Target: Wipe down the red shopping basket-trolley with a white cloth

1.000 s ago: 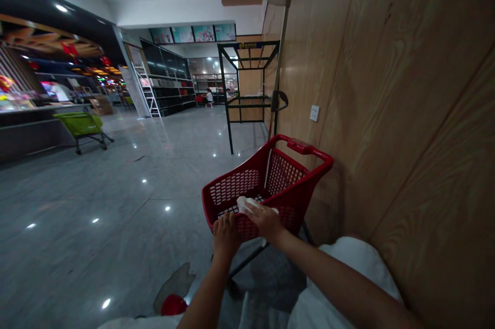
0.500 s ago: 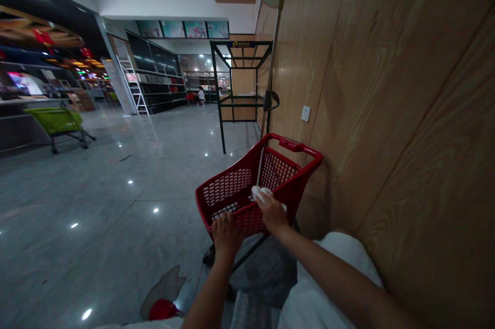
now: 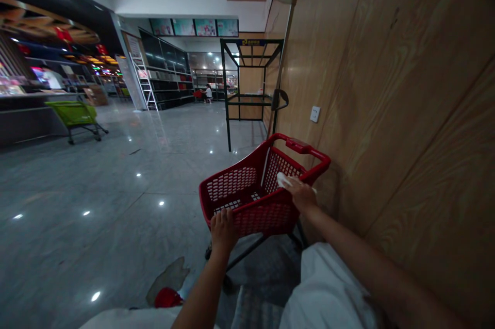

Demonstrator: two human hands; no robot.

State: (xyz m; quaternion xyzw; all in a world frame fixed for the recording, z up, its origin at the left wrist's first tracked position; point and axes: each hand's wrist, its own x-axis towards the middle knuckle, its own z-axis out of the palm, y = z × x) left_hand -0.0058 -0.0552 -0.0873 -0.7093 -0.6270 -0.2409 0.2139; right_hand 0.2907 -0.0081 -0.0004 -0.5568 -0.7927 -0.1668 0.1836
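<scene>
A red plastic shopping cart (image 3: 266, 218) with a lattice basket stands in front of me, close to the wooden wall. My left hand (image 3: 223, 233) is closed over the near rim at the basket's front corner. Farther along that same rim, toward the handle, my right hand (image 3: 301, 195) presses a white cloth (image 3: 284, 180) against the edge. Part of the cloth is hidden under my fingers. The cart's handle (image 3: 303, 147) rises beyond my right hand, untouched.
A dark metal rack (image 3: 251, 99) stands behind the cart along the wooden wall (image 3: 386, 112). A green cart (image 3: 75, 115) is at the left by a counter. On the floor near my left forearm lie a red object (image 3: 167, 298) and a wet patch (image 3: 168, 277). People are in the distance.
My right hand has slid the cloth along the near rim, right and toward the handle. My left hand keeps its hold on the front corner. The view has turned slightly left.
</scene>
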